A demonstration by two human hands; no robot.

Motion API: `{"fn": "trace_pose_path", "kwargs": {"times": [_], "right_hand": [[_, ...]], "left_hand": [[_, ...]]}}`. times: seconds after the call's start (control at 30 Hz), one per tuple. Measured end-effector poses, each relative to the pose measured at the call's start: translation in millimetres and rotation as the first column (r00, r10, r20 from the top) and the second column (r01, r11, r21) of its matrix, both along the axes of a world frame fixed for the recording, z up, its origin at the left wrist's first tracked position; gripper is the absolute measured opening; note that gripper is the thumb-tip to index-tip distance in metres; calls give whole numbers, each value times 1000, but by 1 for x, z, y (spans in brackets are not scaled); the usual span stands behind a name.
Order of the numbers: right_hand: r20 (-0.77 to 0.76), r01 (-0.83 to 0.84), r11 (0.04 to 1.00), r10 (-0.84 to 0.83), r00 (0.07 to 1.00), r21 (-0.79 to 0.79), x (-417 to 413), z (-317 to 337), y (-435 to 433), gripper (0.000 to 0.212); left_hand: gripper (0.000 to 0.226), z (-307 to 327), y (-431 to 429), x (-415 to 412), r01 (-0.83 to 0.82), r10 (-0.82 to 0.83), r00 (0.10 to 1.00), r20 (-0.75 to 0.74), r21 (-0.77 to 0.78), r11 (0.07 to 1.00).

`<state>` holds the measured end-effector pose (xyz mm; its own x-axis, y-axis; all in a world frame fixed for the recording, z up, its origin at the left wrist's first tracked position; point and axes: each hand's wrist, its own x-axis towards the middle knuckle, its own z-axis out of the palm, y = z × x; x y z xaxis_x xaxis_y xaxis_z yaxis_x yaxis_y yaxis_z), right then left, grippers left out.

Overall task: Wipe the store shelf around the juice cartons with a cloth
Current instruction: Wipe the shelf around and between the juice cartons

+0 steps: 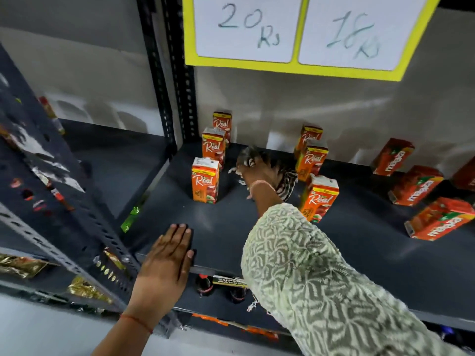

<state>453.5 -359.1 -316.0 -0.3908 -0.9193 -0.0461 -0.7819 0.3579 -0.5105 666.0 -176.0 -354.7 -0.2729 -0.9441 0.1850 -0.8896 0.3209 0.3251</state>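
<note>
My right hand (257,170) reaches deep onto the dark shelf (231,227) and grips a striped cloth (285,183), pressed on the shelf surface between two rows of orange Real juice cartons. The left row (205,181) stands upright with three cartons, and the right row (318,199) likewise. My left hand (167,258) lies flat on the shelf's front edge, fingers together, holding nothing. My patterned sleeve covers part of the shelf front.
Red Maaza cartons (416,186) lie tilted in rows at the right. Price cards reading 20 Rs and 18 Rs (295,29) hang above. A black perforated upright (177,86) bounds the shelf on the left. Snack packets (23,265) hang at lower left; bottles (205,283) stand below.
</note>
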Motion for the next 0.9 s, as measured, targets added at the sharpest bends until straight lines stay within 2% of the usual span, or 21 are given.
{"fn": "trace_pose_path", "kwargs": {"times": [0.13,0.27,0.33,0.5,0.63,0.9], "right_hand": [[-47,-96,991,100,994,98,4,1,-2,74],[42,-225,973,223,974,58,13,7,50,56],[72,-247,969,246,967,13,15,6,79,48],[114,-320,947,314,943,36,24,7,140,48],[131,-379,926,374,918,11,43,6,176,46],[131,-503,864,502,855,-29,86,8,187,46]], "left_hand": [[73,0,-1,1,6,-6,1000,-15,-28,1000],[73,1,0,1,3,-4,1000,-24,-57,998],[67,1,0,0,-10,8,1000,-29,-60,998],[66,1,4,0,-27,27,1000,-13,-60,998],[57,0,13,7,-28,29,1000,11,-45,999],[47,7,32,23,-90,84,994,-73,-81,993]]}}
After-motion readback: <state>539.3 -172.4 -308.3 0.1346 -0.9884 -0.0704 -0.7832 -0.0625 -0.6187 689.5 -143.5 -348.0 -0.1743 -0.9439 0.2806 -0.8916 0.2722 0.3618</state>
